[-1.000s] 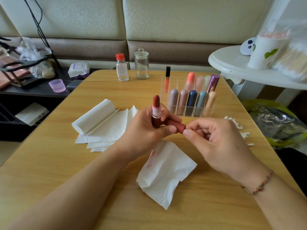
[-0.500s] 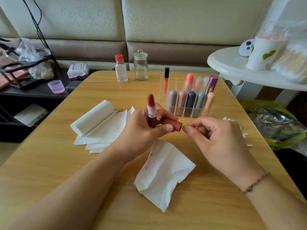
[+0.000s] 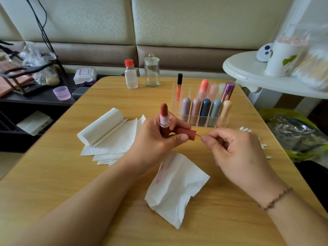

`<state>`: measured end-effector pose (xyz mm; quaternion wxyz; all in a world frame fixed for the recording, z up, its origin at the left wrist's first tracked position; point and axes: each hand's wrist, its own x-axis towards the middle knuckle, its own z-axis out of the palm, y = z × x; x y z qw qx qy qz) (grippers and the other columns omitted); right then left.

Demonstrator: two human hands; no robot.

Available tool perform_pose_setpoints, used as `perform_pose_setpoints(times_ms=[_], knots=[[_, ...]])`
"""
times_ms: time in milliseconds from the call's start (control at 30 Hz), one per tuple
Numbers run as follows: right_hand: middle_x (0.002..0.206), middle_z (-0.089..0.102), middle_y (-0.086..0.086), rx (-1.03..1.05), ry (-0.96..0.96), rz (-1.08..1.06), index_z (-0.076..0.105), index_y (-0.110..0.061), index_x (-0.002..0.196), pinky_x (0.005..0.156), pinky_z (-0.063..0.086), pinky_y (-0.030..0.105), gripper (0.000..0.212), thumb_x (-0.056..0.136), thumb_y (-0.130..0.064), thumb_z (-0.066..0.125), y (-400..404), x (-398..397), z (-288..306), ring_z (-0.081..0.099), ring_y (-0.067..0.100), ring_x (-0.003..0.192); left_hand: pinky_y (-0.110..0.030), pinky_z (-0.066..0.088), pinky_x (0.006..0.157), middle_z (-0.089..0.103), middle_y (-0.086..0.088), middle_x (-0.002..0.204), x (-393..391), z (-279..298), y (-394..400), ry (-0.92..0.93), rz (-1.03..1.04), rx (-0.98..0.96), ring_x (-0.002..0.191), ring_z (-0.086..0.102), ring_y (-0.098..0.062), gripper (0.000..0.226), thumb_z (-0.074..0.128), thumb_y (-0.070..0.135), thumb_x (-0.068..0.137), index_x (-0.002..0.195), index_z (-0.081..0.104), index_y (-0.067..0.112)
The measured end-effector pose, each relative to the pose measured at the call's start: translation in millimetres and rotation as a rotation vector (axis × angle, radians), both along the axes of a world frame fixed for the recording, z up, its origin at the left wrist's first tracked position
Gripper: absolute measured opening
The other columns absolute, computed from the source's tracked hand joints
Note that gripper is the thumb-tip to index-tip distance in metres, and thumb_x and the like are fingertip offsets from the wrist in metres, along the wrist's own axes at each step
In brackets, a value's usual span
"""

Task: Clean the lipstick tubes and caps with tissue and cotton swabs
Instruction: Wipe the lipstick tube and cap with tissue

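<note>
Over table (image 3: 53,174), left hand (image 3: 156,139) grips lipstick (image 3: 164,118) and cap (image 3: 186,133); right hand (image 3: 237,157) pinches swab (image 3: 198,137).

Readable text: nothing is showing clearly enough to read.
Wipes pack (image 3: 85,75): a purple-edged label is showing on its top, but the print is blurring out.
Paper cup (image 3: 282,58): it is carrying a green leaf-like mark, with no letters showing.
Lipstick tube (image 3: 164,121): no brand or number is showing on it.
</note>
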<state>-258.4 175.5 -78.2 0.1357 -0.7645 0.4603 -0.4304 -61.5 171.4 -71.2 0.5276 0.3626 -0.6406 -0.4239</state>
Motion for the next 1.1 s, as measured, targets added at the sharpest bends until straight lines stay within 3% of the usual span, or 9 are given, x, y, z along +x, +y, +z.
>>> perform_pose_setpoints(times_ms=[133,300,433,667,867,1033,1100], knots=[[0.052,0.048,-0.024,-0.016,0.051,0.070,0.074,-0.017,0.082,0.052,0.037,0.008,0.013,0.092,-0.011,0.068,0.5,1.1,0.7,0.055,0.001,0.055,-0.022,0.053,0.075,0.075,-0.005,0.091,-0.7,-1.8,0.1,0.011,-0.009,0.011,0.087,0.074,-0.019,0.033,0.067,-0.015,0.081,0.076,0.045,0.009],[0.053,0.058,-0.006,-0.057,0.109,0.119,0.075,-0.016,0.077,0.048,0.039,0.023,0.015,0.090,-0.012,0.072,-0.2,-2.3,4.0,0.054,0.017,0.051,-0.022,0.053,0.077,0.076,-0.001,0.091,0.3,-1.4,-0.2,0.009,-0.033,0.010,0.088,0.074,-0.019,0.033,0.066,-0.016,0.081,0.077,0.043,0.008],[0.049,0.048,-0.014,-0.050,0.063,0.105,0.075,-0.017,0.075,0.046,0.029,0.011,0.016,0.090,-0.011,0.072,-1.3,-3.7,5.0,0.045,0.010,0.046,-0.024,0.053,0.076,0.075,-0.006,0.093,0.4,-3.1,-1.1,-0.012,-0.039,0.015,0.089,0.074,-0.021,0.036,0.068,-0.014,0.081,0.075,0.041,0.009],[0.048,0.047,-0.011,-0.031,0.044,0.114,0.075,-0.016,0.075,0.044,0.027,0.012,0.016,0.089,-0.008,0.073,-1.4,-5.4,4.7,0.042,0.009,0.044,-0.024,0.053,0.076,0.075,-0.005,0.094,0.3,-2.6,-0.7,-0.029,-0.038,0.008,0.090,0.074,-0.021,0.036,0.069,-0.013,0.080,0.074,0.041,0.010],[0.054,0.059,-0.003,0.005,0.006,0.139,0.076,-0.020,0.080,0.045,0.040,0.028,0.015,0.093,-0.020,0.068,-2.2,-6.9,3.5,0.051,0.018,0.047,-0.022,0.053,0.074,0.075,-0.004,0.092,1.7,-1.0,-0.5,-0.032,-0.029,0.022,0.089,0.074,-0.020,0.037,0.067,-0.015,0.080,0.075,0.040,0.009],[0.056,0.063,-0.003,0.043,0.086,0.136,0.077,-0.020,0.078,0.050,0.043,0.029,0.014,0.090,-0.015,0.071,-2.9,-8.8,2.8,0.055,0.017,0.052,-0.024,0.054,0.077,0.075,-0.004,0.092,6.9,-0.2,-2.3,-0.039,0.006,0.013,0.090,0.074,-0.020,0.036,0.066,-0.017,0.080,0.075,0.042,0.009],[0.058,0.064,-0.009,0.085,0.053,0.185,0.077,-0.021,0.080,0.049,0.042,0.022,0.014,0.092,-0.020,0.069,-1.1,-10.1,6.5,0.056,0.013,0.052,-0.027,0.055,0.080,0.075,-0.006,0.094,10.3,0.8,-3.3,-0.047,0.019,0.009,0.091,0.073,-0.022,0.035,0.066,-0.016,0.080,0.074,0.046,0.011]])
